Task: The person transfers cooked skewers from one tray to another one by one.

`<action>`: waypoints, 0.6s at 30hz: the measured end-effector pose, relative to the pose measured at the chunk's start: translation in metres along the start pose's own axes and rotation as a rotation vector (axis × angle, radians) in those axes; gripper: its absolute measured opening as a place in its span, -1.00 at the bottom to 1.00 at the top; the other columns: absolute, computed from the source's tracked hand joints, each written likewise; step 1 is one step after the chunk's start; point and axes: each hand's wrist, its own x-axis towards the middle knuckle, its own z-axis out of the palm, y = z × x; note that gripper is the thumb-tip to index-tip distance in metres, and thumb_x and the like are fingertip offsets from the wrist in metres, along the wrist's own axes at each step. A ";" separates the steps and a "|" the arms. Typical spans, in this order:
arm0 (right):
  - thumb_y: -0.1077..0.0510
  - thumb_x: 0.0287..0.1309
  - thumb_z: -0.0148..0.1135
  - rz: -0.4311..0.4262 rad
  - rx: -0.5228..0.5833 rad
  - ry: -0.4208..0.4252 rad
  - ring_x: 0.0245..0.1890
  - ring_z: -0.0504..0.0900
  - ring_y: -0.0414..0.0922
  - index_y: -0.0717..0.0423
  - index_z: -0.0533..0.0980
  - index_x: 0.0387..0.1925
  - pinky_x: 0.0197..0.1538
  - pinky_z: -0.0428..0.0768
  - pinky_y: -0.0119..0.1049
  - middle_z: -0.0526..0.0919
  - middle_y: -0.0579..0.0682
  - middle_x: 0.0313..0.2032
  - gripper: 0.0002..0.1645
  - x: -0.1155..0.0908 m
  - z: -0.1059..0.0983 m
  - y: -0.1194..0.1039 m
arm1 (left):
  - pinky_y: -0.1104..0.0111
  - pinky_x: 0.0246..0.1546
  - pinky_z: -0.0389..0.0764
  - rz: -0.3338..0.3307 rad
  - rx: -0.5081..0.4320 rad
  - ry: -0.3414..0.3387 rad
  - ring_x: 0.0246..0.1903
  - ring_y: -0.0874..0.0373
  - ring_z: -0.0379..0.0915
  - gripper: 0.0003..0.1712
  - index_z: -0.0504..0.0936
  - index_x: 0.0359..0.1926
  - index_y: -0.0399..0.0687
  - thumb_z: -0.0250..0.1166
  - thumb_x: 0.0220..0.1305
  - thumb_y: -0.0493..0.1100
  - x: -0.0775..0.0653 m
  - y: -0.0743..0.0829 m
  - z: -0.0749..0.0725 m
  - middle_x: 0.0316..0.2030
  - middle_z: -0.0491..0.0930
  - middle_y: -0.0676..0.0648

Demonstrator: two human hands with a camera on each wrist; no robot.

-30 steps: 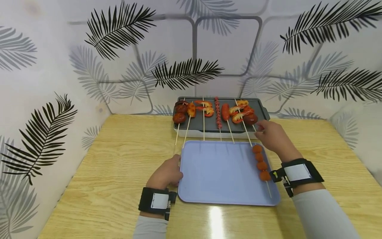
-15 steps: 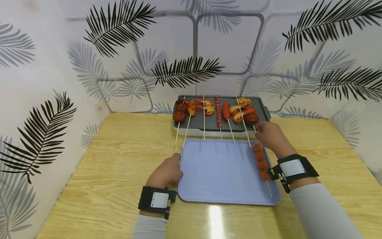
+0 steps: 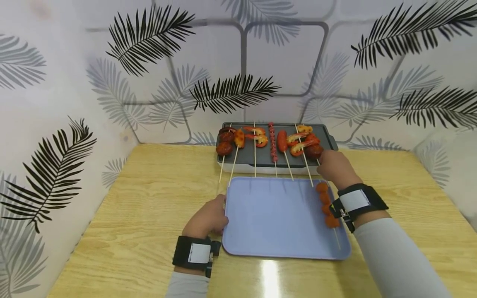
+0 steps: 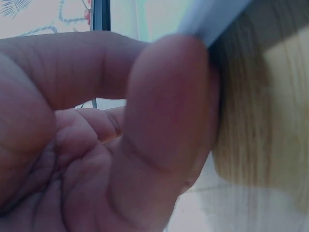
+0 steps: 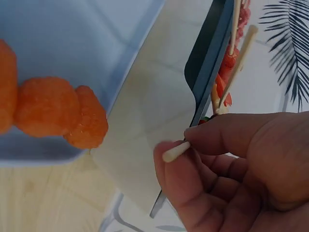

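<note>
My right hand point(image 3: 337, 167) pinches the blunt end of a wooden skewer point(image 5: 176, 152) between thumb and forefinger, at the front right of the grill. That skewer carries a round brown-red piece point(image 3: 314, 152) on the dark grill plate point(image 3: 261, 156). At the left rim of the lavender tray point(image 3: 275, 219), my left hand point(image 3: 208, 216) grips the edge; its thumb point(image 4: 166, 106) fills much of the left wrist view. Along the tray's right side lies a skewer of several orange balls point(image 3: 324, 198), partly behind the right wrist strap.
More skewers lie across the grill: shrimp point(image 3: 257, 138), a red sausage point(image 3: 282, 141), a thin pink one point(image 3: 272, 142) and brown-red pieces point(image 3: 224, 148) at the left. Their sticks overhang the grill's front. The wooden table point(image 3: 149, 198) meets a leaf-patterned backdrop point(image 3: 156, 99).
My right hand has closed in on the skewer's end, and its forearm has shifted left, now overlapping the orange balls more. The left hand stays at the tray's rim.
</note>
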 end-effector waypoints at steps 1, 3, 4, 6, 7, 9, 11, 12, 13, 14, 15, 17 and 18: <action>0.43 -0.09 0.06 0.008 -0.017 0.000 -0.65 0.15 -0.12 0.07 0.25 -0.77 -0.54 0.16 -0.25 0.17 -0.09 -0.69 -0.66 0.001 0.000 -0.001 | 0.28 -0.58 0.50 0.002 -0.002 -0.001 -0.52 0.03 0.51 -0.26 0.23 0.39 -0.38 0.17 0.16 -0.48 0.000 0.000 0.000 -0.32 0.54 -0.20; 0.42 -0.07 0.08 0.022 -0.048 -0.001 -0.63 0.26 -0.06 0.13 0.33 -0.74 -0.52 0.26 -0.21 0.27 -0.04 -0.67 -0.73 0.002 0.001 -0.003 | 0.29 -0.58 0.51 0.004 -0.009 -0.005 -0.53 0.03 0.51 -0.26 0.22 0.39 -0.39 0.18 0.15 -0.48 0.000 -0.001 0.001 -0.32 0.53 -0.20; 0.42 -0.05 0.09 0.029 -0.063 0.001 -0.61 0.32 -0.04 0.16 0.38 -0.71 -0.50 0.31 -0.18 0.33 -0.02 -0.65 -0.76 0.002 0.002 -0.003 | 0.28 -0.58 0.51 0.006 -0.013 -0.006 -0.53 0.02 0.51 -0.26 0.22 0.39 -0.39 0.18 0.15 -0.49 0.000 -0.001 0.002 -0.33 0.52 -0.20; 0.41 -0.04 0.11 0.047 -0.072 0.004 -0.59 0.37 0.00 0.22 0.42 -0.67 -0.49 0.36 -0.15 0.39 0.02 -0.63 -0.82 0.002 0.002 -0.005 | 0.28 -0.59 0.51 0.010 -0.018 -0.005 -0.53 0.02 0.51 -0.25 0.22 0.39 -0.39 0.18 0.14 -0.49 0.000 -0.002 0.003 -0.34 0.52 -0.19; 0.41 -0.04 0.13 0.055 -0.073 0.006 -0.58 0.39 0.01 0.24 0.44 -0.65 -0.49 0.38 -0.14 0.41 0.04 -0.62 -0.84 0.002 0.003 -0.006 | 0.28 -0.59 0.51 0.013 -0.018 -0.004 -0.54 0.02 0.51 -0.25 0.22 0.39 -0.40 0.18 0.13 -0.49 0.000 -0.002 0.003 -0.34 0.51 -0.19; 0.40 -0.03 0.14 0.057 -0.082 0.014 -0.57 0.41 0.02 0.27 0.47 -0.62 -0.48 0.41 -0.12 0.45 0.06 -0.61 -0.87 0.001 0.003 -0.007 | 0.28 -0.60 0.50 0.018 -0.018 0.001 -0.55 0.03 0.50 -0.25 0.22 0.38 -0.41 0.18 0.13 -0.49 0.000 -0.003 0.003 -0.35 0.51 -0.18; 0.40 -0.03 0.14 0.055 -0.088 0.019 -0.57 0.42 0.02 0.27 0.47 -0.62 -0.47 0.42 -0.11 0.46 0.07 -0.61 -0.87 0.001 0.002 -0.009 | 0.29 -0.61 0.50 0.026 -0.017 0.004 -0.57 0.04 0.50 -0.25 0.22 0.38 -0.41 0.18 0.13 -0.49 0.000 -0.003 0.003 -0.37 0.50 -0.18; 0.40 -0.04 0.14 0.053 -0.091 0.019 -0.57 0.41 0.02 0.27 0.46 -0.64 -0.47 0.42 -0.10 0.45 0.07 -0.61 -0.86 0.000 0.002 -0.009 | 0.29 -0.61 0.50 0.027 -0.017 0.005 -0.58 0.04 0.50 -0.25 0.22 0.38 -0.41 0.17 0.13 -0.49 0.000 -0.004 0.003 -0.37 0.50 -0.18; 0.39 -0.04 0.13 0.054 -0.094 0.016 -0.57 0.41 0.02 0.25 0.45 -0.65 -0.47 0.42 -0.10 0.44 0.06 -0.61 -0.84 0.000 0.002 -0.009 | 0.30 -0.62 0.49 0.028 -0.017 0.006 -0.59 0.05 0.50 -0.26 0.22 0.38 -0.41 0.17 0.13 -0.49 0.000 -0.004 0.003 -0.38 0.50 -0.17; 0.39 -0.04 0.13 0.056 -0.095 0.012 -0.57 0.40 0.01 0.23 0.44 -0.67 -0.47 0.42 -0.10 0.43 0.05 -0.61 -0.83 0.000 0.001 -0.009 | 0.30 -0.61 0.49 0.029 -0.019 0.005 -0.59 0.05 0.50 -0.25 0.22 0.38 -0.41 0.17 0.13 -0.49 0.000 -0.004 0.003 -0.38 0.49 -0.17; 0.39 -0.03 0.13 0.058 -0.096 0.007 -0.57 0.39 0.01 0.21 0.43 -0.68 -0.46 0.42 -0.10 0.42 0.05 -0.62 -0.81 0.000 0.001 -0.009 | 0.30 -0.62 0.49 0.031 -0.020 0.004 -0.60 0.05 0.50 -0.25 0.22 0.38 -0.41 0.17 0.14 -0.48 0.001 -0.004 0.002 -0.38 0.49 -0.17; 0.39 -0.04 0.12 0.063 -0.086 0.004 -0.57 0.39 0.01 0.22 0.43 -0.68 -0.46 0.43 -0.09 0.42 0.05 -0.61 -0.82 0.000 0.001 -0.009 | 0.30 -0.62 0.49 0.033 -0.021 0.003 -0.60 0.05 0.50 -0.25 0.21 0.39 -0.41 0.17 0.14 -0.48 0.001 -0.004 0.002 -0.38 0.49 -0.17; 0.39 -0.03 0.11 0.068 -0.079 0.006 -0.56 0.39 0.02 0.23 0.44 -0.66 -0.45 0.43 -0.09 0.43 0.06 -0.60 -0.83 0.000 0.002 -0.009 | 0.29 -0.61 0.49 0.032 -0.021 0.003 -0.60 0.05 0.50 -0.25 0.21 0.39 -0.40 0.17 0.14 -0.48 0.001 -0.004 0.001 -0.38 0.49 -0.17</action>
